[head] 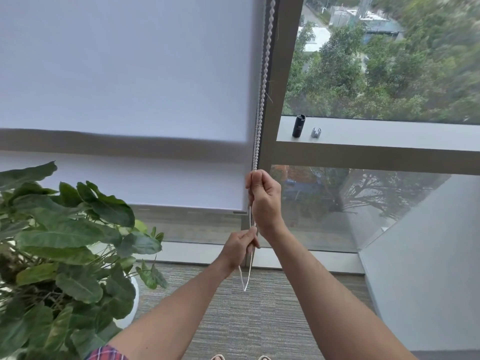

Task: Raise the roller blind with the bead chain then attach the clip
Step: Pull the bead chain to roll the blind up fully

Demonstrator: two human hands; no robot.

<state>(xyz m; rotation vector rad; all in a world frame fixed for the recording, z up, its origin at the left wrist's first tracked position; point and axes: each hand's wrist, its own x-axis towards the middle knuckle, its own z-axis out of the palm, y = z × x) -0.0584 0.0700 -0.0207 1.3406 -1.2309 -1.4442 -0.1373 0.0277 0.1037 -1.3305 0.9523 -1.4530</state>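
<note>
A white roller blind (124,74) covers the left window pane, and its bottom bar (187,210) hangs a little above the low sill. A white bead chain (263,81) runs down the blind's right edge beside the grey window frame. My right hand (265,201) is closed on the chain just below the horizontal frame bar. Lower down, my left hand (237,249) pinches the same chain, whose loop end (244,284) dangles under it. A small grey clip (316,132) lies on the ledge to the right.
A black cylinder (298,126) stands on the ledge (389,133) beside the clip. A large leafy potted plant (65,242) fills the lower left, close to my left arm. Grey carpet (259,320) lies below, and a white wall (428,268) closes in at the right.
</note>
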